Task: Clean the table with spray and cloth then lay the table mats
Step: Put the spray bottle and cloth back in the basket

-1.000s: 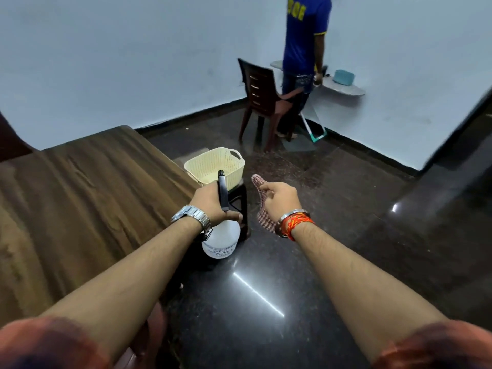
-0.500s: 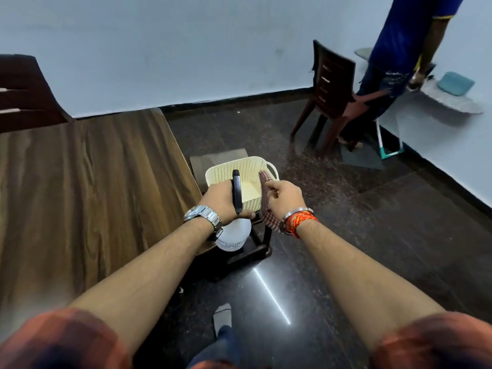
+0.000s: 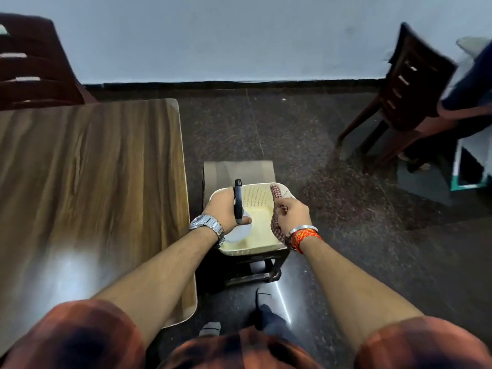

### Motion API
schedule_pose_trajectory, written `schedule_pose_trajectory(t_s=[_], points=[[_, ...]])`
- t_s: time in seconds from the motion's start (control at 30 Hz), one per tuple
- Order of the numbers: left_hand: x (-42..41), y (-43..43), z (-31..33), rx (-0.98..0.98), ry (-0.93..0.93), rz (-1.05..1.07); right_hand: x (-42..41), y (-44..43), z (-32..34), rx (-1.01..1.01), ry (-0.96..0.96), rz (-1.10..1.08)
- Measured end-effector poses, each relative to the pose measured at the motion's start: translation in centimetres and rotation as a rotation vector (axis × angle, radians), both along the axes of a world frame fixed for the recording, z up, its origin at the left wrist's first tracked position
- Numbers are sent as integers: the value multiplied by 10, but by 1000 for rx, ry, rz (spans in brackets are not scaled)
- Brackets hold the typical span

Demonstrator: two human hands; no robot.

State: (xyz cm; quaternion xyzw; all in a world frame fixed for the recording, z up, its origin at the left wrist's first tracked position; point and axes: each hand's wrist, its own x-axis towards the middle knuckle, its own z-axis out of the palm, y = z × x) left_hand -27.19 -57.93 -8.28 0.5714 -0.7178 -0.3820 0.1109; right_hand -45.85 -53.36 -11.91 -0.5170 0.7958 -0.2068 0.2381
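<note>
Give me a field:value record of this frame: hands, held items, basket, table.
left hand: closed around the spray bottle, black nozzle pointing away, white body below the fist
right hand: gripping the checked cloth, which hangs down from the fist
basket: cream, on a dark low stool right of the table; both hands are over it
table: wooden top, no mats visible on it
mats: none in view
others: dark chairs at far left and far right
</note>
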Motion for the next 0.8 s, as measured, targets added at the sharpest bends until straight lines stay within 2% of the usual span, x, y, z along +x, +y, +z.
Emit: schedule_pose_trajectory(t_s=[0.23,0.4,0.47,0.63,0.8], points=[[-35,-37,-65,137,-39,123,-38,-53,-69,142,14,249],[-43,-42,-101,216,-73,195,-54,-66,-102,248,21,308],[-44,-40,-114,266,-92,203,-52,-65,-108,290,1,325],[-38,-36,-134,342,-118,218,-34,-62,-122,457,39,565],[-30,-32,-134,402,-120,278,-25,-49,-117,447,33,553]])
